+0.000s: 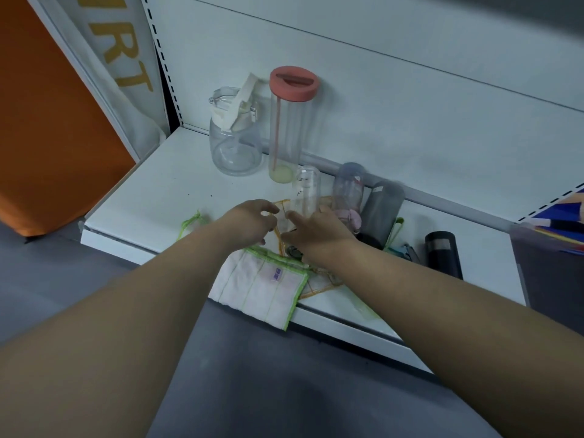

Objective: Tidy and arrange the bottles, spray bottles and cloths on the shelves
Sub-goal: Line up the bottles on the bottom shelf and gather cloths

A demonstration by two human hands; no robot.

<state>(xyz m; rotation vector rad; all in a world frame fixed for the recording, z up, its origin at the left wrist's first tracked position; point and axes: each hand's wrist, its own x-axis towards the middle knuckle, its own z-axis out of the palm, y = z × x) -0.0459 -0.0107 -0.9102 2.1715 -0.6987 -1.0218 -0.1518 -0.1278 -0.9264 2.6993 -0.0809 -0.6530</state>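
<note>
Mid-frame, the right hand (316, 233) gripped the small clear bottle (306, 192) round its lower end, above the green-edged cloth (262, 284) on the white shelf (151, 203). The left hand (252, 221) was just beside it, fingers curled; couldn't tell if it pinched anything. The pink-lidded bottle (292, 128) and the clear jar (235, 143) stood behind, upper centre.

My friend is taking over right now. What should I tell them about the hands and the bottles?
Right hand holds the small clear bottle; left hand is beside it, grip unclear.
Done: jug and pink-lidded bottle stand at the back.
To do: pink-capped bottle and grey bottle lie tipped over; green-edged cloth hangs over the shelf edge.
</note>
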